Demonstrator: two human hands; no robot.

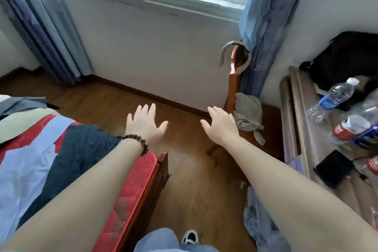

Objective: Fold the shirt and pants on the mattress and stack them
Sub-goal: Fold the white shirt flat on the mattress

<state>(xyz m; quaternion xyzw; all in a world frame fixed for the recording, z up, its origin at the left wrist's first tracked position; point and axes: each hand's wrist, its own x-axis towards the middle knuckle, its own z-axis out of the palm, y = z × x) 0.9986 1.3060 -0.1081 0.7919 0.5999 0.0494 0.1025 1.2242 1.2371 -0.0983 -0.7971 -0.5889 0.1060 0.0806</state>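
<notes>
A red quilted mattress (131, 188) on a wooden frame fills the lower left. A dark navy garment (77, 153) and a light blue garment (26, 168) lie spread on it, overlapping; which is the shirt and which the pants I cannot tell. More grey and olive cloth (22, 106) is bunched at the far left. My left hand (145, 125), with a bead bracelet on the wrist, is stretched out flat over the floor beyond the mattress corner, fingers apart and holding nothing. My right hand (221, 127) is held out the same way, open, over the floor.
A wooden chair (235, 80) with a grey cloth (248, 112) on its seat stands by the right curtain. A low cabinet (296, 108) at the right carries water bottles (337, 94), a black bag and a dark phone-like slab (335, 168). Wooden floor (196, 170) lies between bed and cabinet.
</notes>
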